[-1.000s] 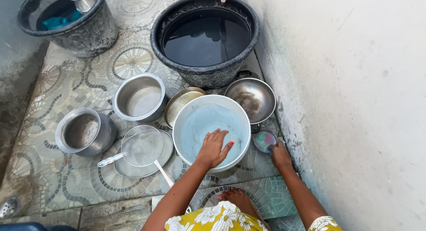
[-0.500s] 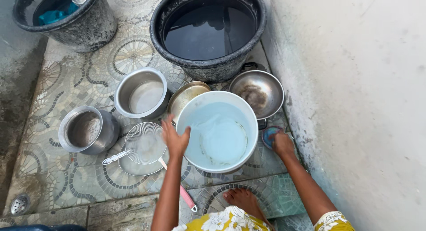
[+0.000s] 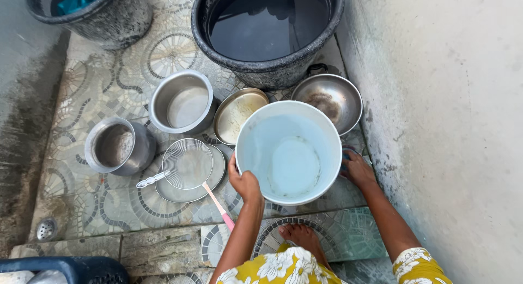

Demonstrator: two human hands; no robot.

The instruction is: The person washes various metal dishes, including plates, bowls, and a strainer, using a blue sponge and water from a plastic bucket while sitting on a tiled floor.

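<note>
Down on the patterned tile floor (image 3: 92, 93), the person crouches with a pale blue bucket (image 3: 289, 153) in front of a bare foot (image 3: 298, 236). The left hand (image 3: 243, 181) grips the bucket's near-left rim, fingers curled closed over the edge with the thumb on the outside, which tips the mouth up toward the camera so its inside shows. The right hand (image 3: 358, 169) rests at the bucket's right side, low against the floor by the wall (image 3: 447, 126); its fingers bend over something small and dark, but whether they clasp it cannot be told.

Around the bucket the metal ware lies within arm's reach: a dark-stained round pan (image 3: 328, 102) just behind it, a shallow dish (image 3: 235, 114) leaning beside that, a steel pot (image 3: 182, 101) farther left, and a smaller pot (image 3: 117, 145) beyond. A wire strainer (image 3: 187, 164) sits on a flat steel plate (image 3: 215, 177), and a pink handle (image 3: 218, 205) pokes out from beneath. A big black tub of water (image 3: 267, 28) stands close behind, and a second tub (image 3: 92, 11) is at the far left.
</note>
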